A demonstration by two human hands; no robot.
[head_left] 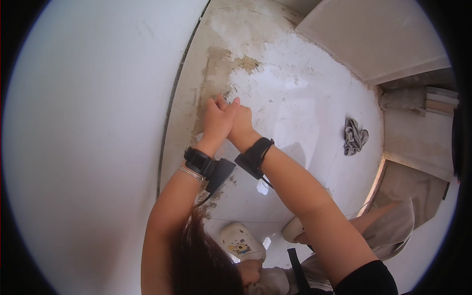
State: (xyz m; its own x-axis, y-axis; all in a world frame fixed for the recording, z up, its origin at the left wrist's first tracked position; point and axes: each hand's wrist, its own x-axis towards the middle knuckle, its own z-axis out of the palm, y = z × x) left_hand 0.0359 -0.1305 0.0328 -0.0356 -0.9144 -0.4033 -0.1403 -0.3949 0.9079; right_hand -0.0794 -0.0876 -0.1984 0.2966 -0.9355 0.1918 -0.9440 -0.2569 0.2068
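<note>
My left hand and my right hand are pressed together, low over the floor near its left edge. Both sets of fingers are curled closed. Whatever they grip, if anything, is hidden behind the hands. Just beyond the fingertips lies a brown, stained strip of floor with flaky, peeling edges. White floor with a glossy sheen spreads to the right of it. Each wrist wears a black strapped device, and a pale bangle circles my left wrist.
A white upright panel borders the floor on the left, with a dark gap along its foot. A crumpled grey cloth lies at the right. A ribbed pale panel stands far right. My light clog rests on the floor below.
</note>
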